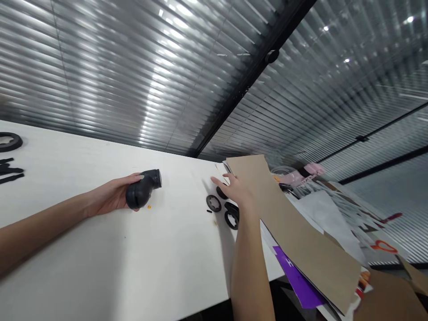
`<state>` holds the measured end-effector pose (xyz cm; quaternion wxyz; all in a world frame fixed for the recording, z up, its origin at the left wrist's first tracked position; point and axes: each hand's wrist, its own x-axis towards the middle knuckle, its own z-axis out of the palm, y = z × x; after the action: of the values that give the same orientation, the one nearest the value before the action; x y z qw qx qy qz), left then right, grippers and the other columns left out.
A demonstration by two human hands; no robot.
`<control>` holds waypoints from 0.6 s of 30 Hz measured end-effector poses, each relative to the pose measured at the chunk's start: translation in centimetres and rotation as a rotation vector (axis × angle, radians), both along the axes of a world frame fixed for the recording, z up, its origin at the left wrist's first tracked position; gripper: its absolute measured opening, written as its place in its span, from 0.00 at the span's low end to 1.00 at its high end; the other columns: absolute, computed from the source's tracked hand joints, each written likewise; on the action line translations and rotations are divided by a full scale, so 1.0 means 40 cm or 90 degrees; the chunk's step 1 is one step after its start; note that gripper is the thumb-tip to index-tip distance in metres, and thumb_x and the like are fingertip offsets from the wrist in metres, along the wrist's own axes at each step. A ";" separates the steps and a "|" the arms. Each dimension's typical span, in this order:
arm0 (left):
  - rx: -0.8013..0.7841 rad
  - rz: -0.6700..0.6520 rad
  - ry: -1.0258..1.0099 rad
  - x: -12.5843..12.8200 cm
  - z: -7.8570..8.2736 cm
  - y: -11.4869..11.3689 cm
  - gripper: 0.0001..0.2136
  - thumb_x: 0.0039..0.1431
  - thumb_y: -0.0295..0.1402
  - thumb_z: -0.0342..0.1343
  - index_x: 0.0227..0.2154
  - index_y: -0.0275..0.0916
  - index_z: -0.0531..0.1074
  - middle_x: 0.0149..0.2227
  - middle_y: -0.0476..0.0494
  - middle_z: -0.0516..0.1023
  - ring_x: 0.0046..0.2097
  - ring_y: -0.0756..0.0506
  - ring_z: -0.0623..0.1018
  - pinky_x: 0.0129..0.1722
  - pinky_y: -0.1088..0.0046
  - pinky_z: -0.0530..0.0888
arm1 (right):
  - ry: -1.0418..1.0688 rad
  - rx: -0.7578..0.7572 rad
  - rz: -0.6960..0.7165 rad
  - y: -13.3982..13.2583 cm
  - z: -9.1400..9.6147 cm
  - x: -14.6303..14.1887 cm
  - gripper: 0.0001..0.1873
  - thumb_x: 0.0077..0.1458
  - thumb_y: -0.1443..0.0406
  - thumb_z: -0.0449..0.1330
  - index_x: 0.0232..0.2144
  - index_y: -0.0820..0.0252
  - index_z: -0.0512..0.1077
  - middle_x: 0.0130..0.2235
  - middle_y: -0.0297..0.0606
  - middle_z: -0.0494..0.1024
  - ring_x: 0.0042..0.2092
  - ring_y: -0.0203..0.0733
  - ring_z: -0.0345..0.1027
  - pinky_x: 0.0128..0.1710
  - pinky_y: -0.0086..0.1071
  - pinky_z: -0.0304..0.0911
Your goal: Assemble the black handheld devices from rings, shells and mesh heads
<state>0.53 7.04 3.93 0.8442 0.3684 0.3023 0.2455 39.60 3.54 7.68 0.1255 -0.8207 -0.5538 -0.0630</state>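
Note:
My left hand (112,196) rests on the white table (100,258) and grips a black bent tube-shaped part (143,189), its open end pointing right. A tiny orange bit (149,206) lies just below that part. My right hand (234,189) hovers over several black ring-shaped parts (214,203) near the table's right edge, fingers stretched out and pointing left, holding nothing that I can see. One ring (232,219) lies close under the wrist.
A brown cardboard sheet (294,227) lies slanted beside my right hand, over white, purple and printed papers (301,285). More black parts, including a ring (8,141), sit at the far left of the table. Ribbed glass walls stand behind the table.

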 end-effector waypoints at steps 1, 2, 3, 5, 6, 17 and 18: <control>0.001 0.004 -0.001 0.001 0.000 0.001 0.24 0.58 0.44 0.69 0.53 0.37 0.76 0.42 0.38 0.82 0.38 0.39 0.82 0.34 0.66 0.78 | 0.018 -0.054 -0.032 -0.003 -0.007 0.022 0.30 0.58 0.40 0.63 0.50 0.54 0.78 0.49 0.50 0.80 0.50 0.58 0.75 0.47 0.44 0.70; 0.000 0.006 -0.003 0.001 0.001 0.001 0.22 0.59 0.44 0.68 0.52 0.36 0.77 0.42 0.36 0.82 0.38 0.39 0.81 0.34 0.66 0.77 | 0.039 -0.095 -0.053 -0.004 -0.014 0.038 0.30 0.56 0.41 0.64 0.50 0.54 0.78 0.51 0.50 0.80 0.51 0.57 0.75 0.47 0.43 0.70; -0.003 0.009 -0.005 0.002 0.002 0.001 0.21 0.59 0.43 0.67 0.50 0.35 0.77 0.42 0.35 0.82 0.37 0.40 0.81 0.34 0.66 0.77 | 0.056 -0.119 -0.065 -0.002 -0.021 0.048 0.29 0.55 0.43 0.65 0.50 0.55 0.79 0.52 0.50 0.79 0.51 0.57 0.76 0.47 0.43 0.70; -0.017 0.017 -0.014 0.004 0.003 0.002 0.19 0.60 0.41 0.66 0.48 0.33 0.78 0.43 0.32 0.82 0.36 0.40 0.81 0.33 0.66 0.77 | 0.061 -0.121 -0.067 0.004 -0.034 0.058 0.25 0.57 0.47 0.64 0.50 0.55 0.79 0.53 0.50 0.79 0.51 0.56 0.76 0.47 0.43 0.70; -0.025 0.021 -0.018 0.005 0.004 0.002 0.18 0.60 0.40 0.66 0.47 0.33 0.78 0.43 0.31 0.83 0.36 0.40 0.81 0.33 0.66 0.76 | 0.058 -0.111 -0.068 0.008 -0.038 0.060 0.24 0.58 0.48 0.63 0.49 0.56 0.79 0.53 0.51 0.79 0.50 0.56 0.76 0.47 0.43 0.70; -0.031 0.030 -0.038 0.009 -0.006 0.004 0.18 0.59 0.41 0.67 0.47 0.34 0.77 0.44 0.31 0.83 0.34 0.42 0.80 0.33 0.66 0.77 | 0.078 -0.081 -0.038 0.018 -0.043 0.063 0.23 0.54 0.60 0.63 0.52 0.59 0.77 0.53 0.52 0.78 0.53 0.56 0.75 0.49 0.43 0.70; -0.032 0.029 -0.039 0.009 -0.008 0.004 0.18 0.59 0.41 0.67 0.47 0.33 0.77 0.44 0.31 0.83 0.34 0.42 0.80 0.33 0.66 0.78 | 0.083 -0.070 -0.025 0.018 -0.040 0.063 0.22 0.53 0.61 0.63 0.52 0.59 0.77 0.52 0.51 0.78 0.52 0.56 0.75 0.49 0.43 0.70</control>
<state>0.89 7.21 3.60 0.8562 0.3327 0.2905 0.2681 42.14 4.28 6.10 0.1149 -0.8396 -0.5306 0.0185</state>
